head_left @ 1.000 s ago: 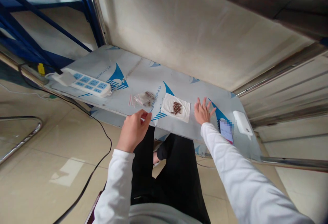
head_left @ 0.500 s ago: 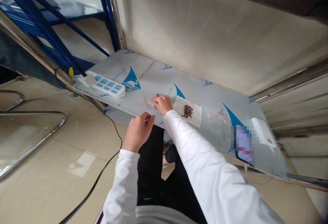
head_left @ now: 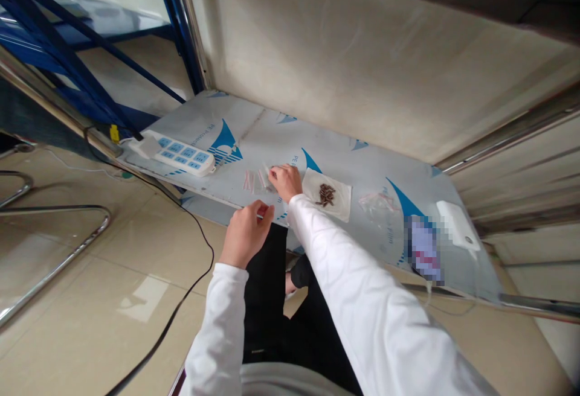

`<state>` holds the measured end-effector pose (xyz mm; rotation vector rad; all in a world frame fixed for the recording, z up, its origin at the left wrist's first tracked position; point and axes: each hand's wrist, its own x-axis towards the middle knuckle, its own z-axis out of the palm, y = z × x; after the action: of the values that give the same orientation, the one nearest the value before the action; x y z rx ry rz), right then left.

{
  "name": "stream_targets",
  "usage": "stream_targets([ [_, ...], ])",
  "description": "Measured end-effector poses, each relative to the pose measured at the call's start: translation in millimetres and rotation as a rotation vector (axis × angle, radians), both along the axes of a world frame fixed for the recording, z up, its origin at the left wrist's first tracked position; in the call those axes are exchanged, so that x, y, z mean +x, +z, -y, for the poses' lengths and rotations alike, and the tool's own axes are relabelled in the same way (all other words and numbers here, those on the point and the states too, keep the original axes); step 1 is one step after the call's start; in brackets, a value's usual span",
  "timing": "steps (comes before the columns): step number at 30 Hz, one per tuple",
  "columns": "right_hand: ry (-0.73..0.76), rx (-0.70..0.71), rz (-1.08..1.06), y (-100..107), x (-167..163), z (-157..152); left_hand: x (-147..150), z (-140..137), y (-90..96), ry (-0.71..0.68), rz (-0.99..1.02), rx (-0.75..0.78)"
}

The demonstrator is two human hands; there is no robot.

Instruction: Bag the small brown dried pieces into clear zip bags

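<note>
Small clear zip bags [head_left: 254, 182] with reddish seal strips lie on the film-covered metal table [head_left: 312, 117]. At their right end, the bent fingers of my right hand [head_left: 287, 182] pinch the edge of one bag. My left hand [head_left: 247, 233] hovers by the table's front edge, fingers curled in with the thumb alongside; whatever it may hold is hidden. Right of my right hand, a pile of small brown pieces [head_left: 326, 195], too small to name, rests on a white sheet [head_left: 343, 203].
A white power strip [head_left: 181, 153] sits on the left end. To the right are more clear plastic bags [head_left: 379, 204], a blurred-out phone [head_left: 425, 250] and a white box with a cable [head_left: 457, 224]. A black cable [head_left: 206, 233] hangs past the table's left front edge.
The view has shifted slightly, moving the table a little left in the picture. My right fingers have moved slightly at the bags, and a bag edge now shows by the fingertips. My left hand stays curled.
</note>
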<state>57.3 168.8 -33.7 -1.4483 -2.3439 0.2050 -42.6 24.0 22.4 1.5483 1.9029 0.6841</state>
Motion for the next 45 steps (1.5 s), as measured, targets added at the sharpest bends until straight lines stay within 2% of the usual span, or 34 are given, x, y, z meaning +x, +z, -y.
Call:
stream_targets([
  [4,-0.155,0.041,-0.106,16.9,13.0,-13.1,0.2,-0.4,-2.6,0.045,0.036,0.007],
  [7,-0.224,0.032,-0.328,34.2,25.1,-12.1,4.4,-1.5,-3.9,0.133,0.114,0.069],
  [10,-0.198,0.014,-0.599,51.3,36.6,15.9,14.7,-3.7,-2.9,0.256,0.302,0.186],
  [13,-0.129,0.007,-0.635,61.3,46.8,65.5,30.7,-6.2,-1.7,0.286,0.593,0.278],
  [16,-0.071,0.021,-0.615,60.9,57.5,110.9,47.8,-7.2,-5.8,0.254,0.803,0.235],
  [18,-0.062,0.032,-0.611,56.4,66.2,130.1,57.2,-6.8,-11.9,0.250,0.904,0.164],
  [22,-0.185,-0.016,-0.692,46.5,85.1,147.2,70.5,-5.2,-23.0,0.162,1.044,0.053],
  [27,-0.335,-0.115,-0.866,40.3,98.7,154.9,80.1,-5.3,-23.0,0.022,0.991,0.047],
  [30,-0.360,-0.090,-0.837,38.3,100.8,157.9,83.2,-5.5,-21.0,-0.005,0.879,0.052],
  [32,-0.341,-0.038,-0.754,38.7,101.2,160.0,84.7,-5.2,-20.0,0.017,0.781,0.051],
  [34,-0.312,-0.003,-0.682,40.9,101.2,162.4,85.9,-4.6,-18.6,0.057,0.766,0.032],
  [40,-0.303,0.045,-0.556,51.1,103.6,170.9,85.4,-2.5,-9.8,0.099,1.128,-0.118],
  [45,-0.237,0.059,-0.472,52.9,109.2,175.9,81.4,-2.9,-9.0,0.136,1.259,-0.204],
])
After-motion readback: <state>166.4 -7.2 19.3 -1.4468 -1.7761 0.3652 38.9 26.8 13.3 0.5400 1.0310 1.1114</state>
